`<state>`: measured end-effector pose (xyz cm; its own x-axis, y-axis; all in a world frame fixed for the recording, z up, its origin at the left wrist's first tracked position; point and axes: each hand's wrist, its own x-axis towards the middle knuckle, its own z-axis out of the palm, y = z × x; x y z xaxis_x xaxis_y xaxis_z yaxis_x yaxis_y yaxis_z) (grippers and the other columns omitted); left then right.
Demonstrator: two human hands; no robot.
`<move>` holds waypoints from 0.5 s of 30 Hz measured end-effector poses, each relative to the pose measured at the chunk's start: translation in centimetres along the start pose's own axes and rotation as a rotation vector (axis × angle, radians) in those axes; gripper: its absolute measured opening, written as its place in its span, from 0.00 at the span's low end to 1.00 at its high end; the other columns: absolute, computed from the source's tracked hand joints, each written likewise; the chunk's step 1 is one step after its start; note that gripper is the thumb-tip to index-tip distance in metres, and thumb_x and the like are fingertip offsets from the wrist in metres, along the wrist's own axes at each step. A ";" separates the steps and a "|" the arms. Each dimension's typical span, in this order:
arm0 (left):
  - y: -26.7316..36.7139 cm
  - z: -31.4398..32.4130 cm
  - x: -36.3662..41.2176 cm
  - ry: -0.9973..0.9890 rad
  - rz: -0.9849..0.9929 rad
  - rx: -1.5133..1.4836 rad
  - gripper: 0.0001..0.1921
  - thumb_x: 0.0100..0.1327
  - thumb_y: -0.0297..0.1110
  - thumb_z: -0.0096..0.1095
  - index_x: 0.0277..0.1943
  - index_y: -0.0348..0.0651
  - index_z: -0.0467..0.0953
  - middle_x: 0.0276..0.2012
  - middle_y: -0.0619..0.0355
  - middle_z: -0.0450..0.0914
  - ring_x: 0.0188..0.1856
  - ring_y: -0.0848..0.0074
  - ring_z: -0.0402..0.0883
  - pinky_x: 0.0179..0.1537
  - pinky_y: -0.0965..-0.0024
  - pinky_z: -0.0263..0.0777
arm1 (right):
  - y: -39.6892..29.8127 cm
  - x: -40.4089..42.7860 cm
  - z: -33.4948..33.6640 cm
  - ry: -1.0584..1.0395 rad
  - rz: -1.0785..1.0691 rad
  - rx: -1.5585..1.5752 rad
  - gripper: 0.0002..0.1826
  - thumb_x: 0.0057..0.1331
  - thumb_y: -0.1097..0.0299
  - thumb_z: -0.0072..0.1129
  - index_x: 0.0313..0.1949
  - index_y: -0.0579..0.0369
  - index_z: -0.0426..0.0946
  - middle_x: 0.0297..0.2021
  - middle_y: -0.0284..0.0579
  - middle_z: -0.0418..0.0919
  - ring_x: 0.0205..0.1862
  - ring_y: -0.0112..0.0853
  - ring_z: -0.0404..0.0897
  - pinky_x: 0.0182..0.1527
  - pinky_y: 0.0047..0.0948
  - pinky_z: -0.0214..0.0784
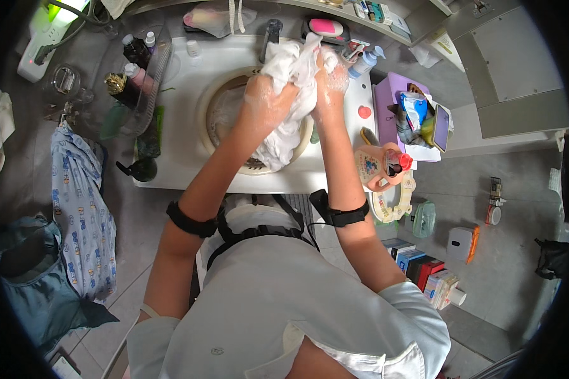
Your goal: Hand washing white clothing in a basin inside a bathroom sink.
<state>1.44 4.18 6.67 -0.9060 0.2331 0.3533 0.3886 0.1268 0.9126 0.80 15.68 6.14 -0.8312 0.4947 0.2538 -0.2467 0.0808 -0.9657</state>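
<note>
White wet cloth hangs bunched between both hands and down into a round basin set in the white sink counter. My left hand grips it on the left side. Soap suds cover my right hand, which is closed on the upper right part of the cloth. Sudsy water shows in the basin at the left of the cloth. Just behind the hands stands the faucet. The fingertips are partly hidden by cloth and foam.
A clear plastic rack with bottles stands at the left. To the right are a peach detergent bottle, a scrub brush, a blue pump bottle and a purple box with a phone. A pink soap box sits behind.
</note>
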 end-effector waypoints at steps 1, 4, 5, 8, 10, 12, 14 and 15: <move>0.5 -0.5 0.6 -0.023 -0.030 0.040 0.14 0.51 0.35 0.54 0.36 0.32 0.72 0.26 0.41 0.75 0.29 0.53 0.75 0.33 0.64 0.68 | -0.2 0.4 0.1 -0.013 -0.042 0.032 0.15 0.62 0.62 0.48 0.23 0.61 0.67 0.17 0.39 0.67 0.22 0.25 0.62 0.27 0.26 0.59; -0.5 -1.9 1.2 -0.113 -0.087 0.147 0.15 0.49 0.37 0.56 0.33 0.32 0.73 0.24 0.40 0.74 0.29 0.51 0.74 0.32 0.62 0.67 | -0.4 0.2 0.5 0.016 -0.077 -0.104 0.16 0.61 0.61 0.49 0.22 0.61 0.67 0.16 0.39 0.68 0.20 0.25 0.63 0.27 0.25 0.59; -1.2 -2.3 1.2 -0.179 -0.116 0.217 0.15 0.49 0.38 0.57 0.32 0.31 0.73 0.23 0.39 0.74 0.30 0.50 0.74 0.33 0.61 0.67 | -0.6 -0.2 0.6 0.016 -0.074 -0.180 0.16 0.61 0.61 0.49 0.22 0.61 0.67 0.16 0.40 0.68 0.20 0.26 0.64 0.27 0.26 0.59; -3.3 -2.6 0.1 -0.152 -0.045 0.394 0.15 0.50 0.38 0.56 0.29 0.31 0.74 0.23 0.39 0.74 0.30 0.51 0.74 0.34 0.59 0.67 | 1.5 -1.2 -0.3 -0.023 -0.062 -0.343 0.18 0.61 0.58 0.48 0.22 0.62 0.68 0.17 0.44 0.71 0.20 0.34 0.68 0.28 0.31 0.61; -5.8 -2.8 -0.6 -0.193 -0.099 0.489 0.15 0.50 0.37 0.56 0.32 0.30 0.74 0.25 0.38 0.74 0.30 0.51 0.74 0.35 0.60 0.67 | 3.4 -1.8 -1.1 -0.067 0.040 -0.480 0.19 0.61 0.55 0.47 0.26 0.61 0.72 0.21 0.48 0.74 0.24 0.40 0.71 0.31 0.33 0.63; -7.7 -2.6 -1.1 -0.238 -0.146 0.582 0.15 0.51 0.36 0.56 0.34 0.30 0.74 0.28 0.38 0.74 0.30 0.50 0.74 0.35 0.60 0.67 | 5.6 -2.9 -1.9 -0.109 0.080 -0.498 0.18 0.61 0.55 0.48 0.28 0.61 0.73 0.21 0.44 0.74 0.24 0.33 0.70 0.31 0.29 0.63; -9.3 -2.5 -1.8 -0.154 -0.247 0.553 0.18 0.53 0.38 0.53 0.37 0.28 0.73 0.32 0.41 0.76 0.34 0.54 0.75 0.39 0.63 0.67 | 5.6 -4.1 -1.8 -0.238 0.089 -0.453 0.17 0.61 0.56 0.48 0.29 0.59 0.74 0.20 0.38 0.73 0.24 0.26 0.69 0.31 0.25 0.63; -10.7 -2.1 -2.2 -0.150 -0.247 0.553 0.18 0.53 0.38 0.53 0.37 0.28 0.73 0.32 0.41 0.76 0.34 0.54 0.75 0.39 0.63 0.67 | 5.2 -4.8 -1.5 -0.241 0.087 -0.453 0.17 0.61 0.56 0.48 0.29 0.59 0.74 0.20 0.38 0.73 0.24 0.26 0.69 0.31 0.25 0.63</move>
<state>-1.04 0.28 -3.47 -0.9624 0.2610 0.0759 0.2362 0.6653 0.7082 4.26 15.00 -0.14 -0.9432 0.3076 0.1257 0.0243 0.4409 -0.8972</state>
